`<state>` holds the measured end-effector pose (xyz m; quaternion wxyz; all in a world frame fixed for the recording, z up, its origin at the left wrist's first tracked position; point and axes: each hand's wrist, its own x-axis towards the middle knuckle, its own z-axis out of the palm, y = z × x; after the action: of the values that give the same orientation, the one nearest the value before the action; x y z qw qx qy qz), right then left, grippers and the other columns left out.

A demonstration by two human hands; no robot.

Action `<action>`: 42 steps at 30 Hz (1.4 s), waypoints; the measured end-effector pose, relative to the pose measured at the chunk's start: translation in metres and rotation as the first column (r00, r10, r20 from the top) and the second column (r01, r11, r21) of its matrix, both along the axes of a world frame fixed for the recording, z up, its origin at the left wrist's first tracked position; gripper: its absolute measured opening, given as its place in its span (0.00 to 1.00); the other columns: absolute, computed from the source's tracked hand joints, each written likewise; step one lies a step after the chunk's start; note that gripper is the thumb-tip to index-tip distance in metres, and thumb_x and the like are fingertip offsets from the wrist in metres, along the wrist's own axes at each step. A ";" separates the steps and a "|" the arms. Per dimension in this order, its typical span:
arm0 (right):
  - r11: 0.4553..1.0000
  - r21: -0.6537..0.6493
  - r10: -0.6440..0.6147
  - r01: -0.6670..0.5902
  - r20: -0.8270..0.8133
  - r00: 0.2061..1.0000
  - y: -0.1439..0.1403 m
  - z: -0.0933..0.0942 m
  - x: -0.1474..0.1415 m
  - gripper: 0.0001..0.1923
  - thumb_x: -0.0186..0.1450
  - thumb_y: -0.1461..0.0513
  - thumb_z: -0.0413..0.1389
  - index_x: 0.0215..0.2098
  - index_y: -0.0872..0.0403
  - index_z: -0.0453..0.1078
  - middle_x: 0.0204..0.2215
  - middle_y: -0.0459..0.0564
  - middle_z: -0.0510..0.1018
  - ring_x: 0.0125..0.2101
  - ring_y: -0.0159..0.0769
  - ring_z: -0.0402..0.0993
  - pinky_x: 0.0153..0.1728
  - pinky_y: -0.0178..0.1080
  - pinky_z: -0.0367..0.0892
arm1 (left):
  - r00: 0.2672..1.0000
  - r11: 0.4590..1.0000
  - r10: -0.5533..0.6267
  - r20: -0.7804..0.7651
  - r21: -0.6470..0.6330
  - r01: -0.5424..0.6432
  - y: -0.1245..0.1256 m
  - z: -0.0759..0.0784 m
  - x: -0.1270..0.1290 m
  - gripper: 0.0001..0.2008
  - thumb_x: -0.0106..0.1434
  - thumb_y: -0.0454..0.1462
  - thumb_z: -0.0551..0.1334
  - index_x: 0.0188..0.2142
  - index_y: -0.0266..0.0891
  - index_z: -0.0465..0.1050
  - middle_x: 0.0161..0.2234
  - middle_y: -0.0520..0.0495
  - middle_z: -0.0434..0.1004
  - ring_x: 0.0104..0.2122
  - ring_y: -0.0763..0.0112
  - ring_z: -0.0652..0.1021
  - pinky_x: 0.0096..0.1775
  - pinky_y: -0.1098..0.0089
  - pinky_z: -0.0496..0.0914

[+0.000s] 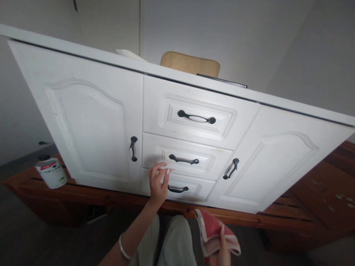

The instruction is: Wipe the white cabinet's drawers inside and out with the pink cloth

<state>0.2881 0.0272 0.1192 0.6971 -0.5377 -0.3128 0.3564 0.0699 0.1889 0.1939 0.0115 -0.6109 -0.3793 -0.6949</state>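
A red and white cloth (210, 225) is pinched in my right hand (220, 255), low in front of the cabinet. It looks folded, with the thumb lying on top. My left hand (158, 184) is raised before the drawers of the white cabinet (91, 129), fingers bent and slightly apart, holding nothing that I can see. Its fingertips are just left of and below the black handle (184, 160) of the middle drawer; whether they touch the drawer front is unclear. Part of the bottom drawer's handle (179, 189) is hidden behind this hand. All drawers and doors are closed.
The cabinet stands on a reddish-brown slatted wooden base (122, 199). At its left side is a white bottle (52, 173) with a dark cap. A tan chair back (190, 63) and a thin dark flat object (223, 81) show beyond the cabinet's top edge.
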 end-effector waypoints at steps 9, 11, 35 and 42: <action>0.856 0.461 -0.489 0.236 0.568 0.662 0.147 0.159 0.017 0.11 0.65 0.53 0.55 0.38 0.51 0.66 0.38 0.52 0.71 0.42 0.44 0.68 0.49 0.50 0.65 | 0.972 0.551 -0.235 -0.021 -0.826 0.115 -0.099 -0.217 -0.057 0.20 0.68 0.49 0.51 0.29 0.44 0.75 0.32 0.46 0.79 0.36 0.59 0.78 0.43 0.60 0.73; 0.875 0.471 -0.420 0.109 0.627 0.656 0.172 0.173 -0.019 0.07 0.66 0.57 0.50 0.38 0.51 0.63 0.37 0.51 0.69 0.40 0.44 0.66 0.46 0.49 0.65 | 0.969 0.508 -0.244 -0.026 -0.855 0.105 -0.112 -0.238 -0.061 0.20 0.69 0.48 0.50 0.29 0.44 0.73 0.33 0.46 0.79 0.37 0.58 0.78 0.45 0.60 0.72; 0.940 0.266 -0.236 -0.214 0.959 0.155 0.170 0.045 -0.012 0.22 0.59 0.68 0.51 0.53 0.56 0.61 0.41 0.57 0.66 0.41 0.50 0.61 0.42 0.52 0.62 | 0.834 0.419 -0.392 -0.388 -0.883 -0.214 -0.114 -0.208 -0.051 0.18 0.71 0.38 0.50 0.34 0.41 0.78 0.38 0.45 0.81 0.46 0.60 0.76 0.48 0.65 0.64; 0.900 0.374 -0.346 -0.224 0.926 0.153 0.168 0.118 0.078 0.15 0.59 0.61 0.55 0.45 0.52 0.64 0.38 0.53 0.67 0.39 0.49 0.63 0.41 0.51 0.62 | 0.821 0.443 -0.396 -0.410 -0.869 -0.220 -0.115 -0.212 -0.042 0.16 0.70 0.37 0.51 0.32 0.42 0.77 0.36 0.45 0.81 0.45 0.60 0.76 0.47 0.65 0.65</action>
<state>0.3659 0.1951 0.2373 0.4368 -0.4826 -0.7355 -0.1880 0.0276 0.0741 -0.0183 -0.2383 -0.7180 -0.6298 -0.1762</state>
